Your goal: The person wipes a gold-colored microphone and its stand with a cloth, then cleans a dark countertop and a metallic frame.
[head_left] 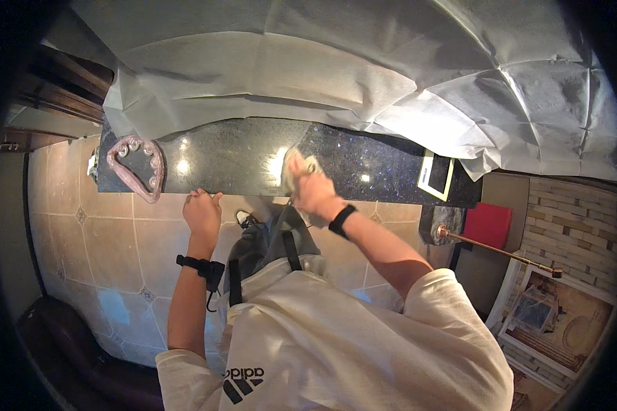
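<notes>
In the head view, my right hand (313, 192) is closed on a pale cloth (294, 167), pressed to a dark speckled stone countertop (226, 154) near its front edge. The counter looks duller left of the cloth and more sparkly right of it. My left hand (202, 205) is at the counter's front edge, fingers curled, with no object visible in it. Left of that hand, a pink ring-shaped object (157, 174) with several round metallic parts lies on the counter and overhangs the edge. A pale-framed flat object (436, 175) lies towards the counter's right end.
A large grey-white sheet (288, 67) covers what lies behind the counter. At the right are a copper-coloured rod (498, 249), a red panel (488, 225) and a framed picture (555, 318). A dark leather seat (87, 359) stands lower left on the tiled floor (108, 236).
</notes>
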{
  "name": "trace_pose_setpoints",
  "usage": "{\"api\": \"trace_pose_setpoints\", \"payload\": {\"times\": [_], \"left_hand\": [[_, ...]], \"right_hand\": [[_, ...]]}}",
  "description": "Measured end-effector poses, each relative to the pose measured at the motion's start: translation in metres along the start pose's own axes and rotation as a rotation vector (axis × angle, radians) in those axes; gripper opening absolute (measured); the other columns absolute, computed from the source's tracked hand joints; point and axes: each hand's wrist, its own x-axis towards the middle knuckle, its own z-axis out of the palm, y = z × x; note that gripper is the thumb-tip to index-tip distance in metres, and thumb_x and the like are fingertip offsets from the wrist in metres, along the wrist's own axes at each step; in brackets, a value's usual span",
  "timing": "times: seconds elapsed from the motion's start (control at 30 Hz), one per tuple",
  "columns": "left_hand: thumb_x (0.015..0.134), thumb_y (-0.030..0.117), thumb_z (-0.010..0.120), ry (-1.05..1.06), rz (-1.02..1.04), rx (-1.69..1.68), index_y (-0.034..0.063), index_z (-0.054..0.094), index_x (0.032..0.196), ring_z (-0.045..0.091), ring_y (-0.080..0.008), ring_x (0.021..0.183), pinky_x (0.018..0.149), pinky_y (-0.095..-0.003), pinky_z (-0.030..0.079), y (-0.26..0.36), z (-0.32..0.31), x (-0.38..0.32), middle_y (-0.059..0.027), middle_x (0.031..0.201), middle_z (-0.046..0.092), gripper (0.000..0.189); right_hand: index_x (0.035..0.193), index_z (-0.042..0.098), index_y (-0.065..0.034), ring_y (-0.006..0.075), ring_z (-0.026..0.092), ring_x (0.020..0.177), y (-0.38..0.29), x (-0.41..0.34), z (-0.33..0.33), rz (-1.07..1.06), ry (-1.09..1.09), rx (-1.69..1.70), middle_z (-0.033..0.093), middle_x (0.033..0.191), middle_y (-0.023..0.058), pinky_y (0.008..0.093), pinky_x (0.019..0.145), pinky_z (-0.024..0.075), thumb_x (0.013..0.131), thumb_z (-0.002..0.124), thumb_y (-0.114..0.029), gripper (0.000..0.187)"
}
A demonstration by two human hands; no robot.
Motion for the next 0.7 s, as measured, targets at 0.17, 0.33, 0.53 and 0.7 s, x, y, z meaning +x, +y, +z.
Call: {"api": "trace_pose_setpoints", "payload": {"times": [0.17,0.33,0.53,0.7], "left_hand": [[0.088,0.032,0.079,-0.058,-0.053,-0.041,-0.0059,0.07,0.09,0.07,-0.0393,0.087,0.077,-0.046,0.057,0.01,-0.012,0.001,-0.023,0.086,0.071,0.039],[0.09,0.038,0.077,-0.063,-0.045,-0.016,-0.0014,0.071,0.083,0.071,-0.0382,0.084,0.072,-0.046,0.058,-0.001,-0.008,-0.004,-0.0206,0.083,0.07,0.04],[0.091,0.038,0.075,-0.145,-0.007,0.008,0.0006,0.075,0.085,0.072,-0.0367,0.086,0.076,-0.0448,0.059,0.006,-0.021,0.004,-0.0191,0.089,0.072,0.038],[0.093,0.032,0.071,-0.174,-0.013,0.079,0.0109,0.08,0.087,0.069,-0.0319,0.1,0.084,-0.0411,0.057,0.001,-0.006,0.0,-0.0127,0.094,0.074,0.024]], "right_hand": [[0.166,0.013,-0.0054,0.0325,0.071,0.113,-0.027,-0.008,0.018,0.02,0.001,-0.049,0.014,0.172,0.0207,0.0431,0.097,0.0571,0.082,0.077,-0.037,0.109],[0.162,0.021,-0.0032,0.0326,0.068,0.12,-0.016,0.051,-0.03,0.132,0.133,0.029,0.025,0.169,0.0214,0.0424,0.098,0.0574,0.079,0.08,-0.039,0.108],[0.158,0.028,-0.0034,0.038,0.062,0.128,0.017,0.109,-0.037,0.18,0.252,0.062,0.054,0.15,0.0212,0.0447,0.107,0.052,0.083,0.074,-0.043,0.097],[0.166,0.013,-0.0123,0.0488,0.066,0.116,0.021,0.016,0.022,0.118,0.126,0.069,0.047,0.153,0.0303,0.0527,0.101,0.0542,0.084,0.071,-0.042,0.104]]}}
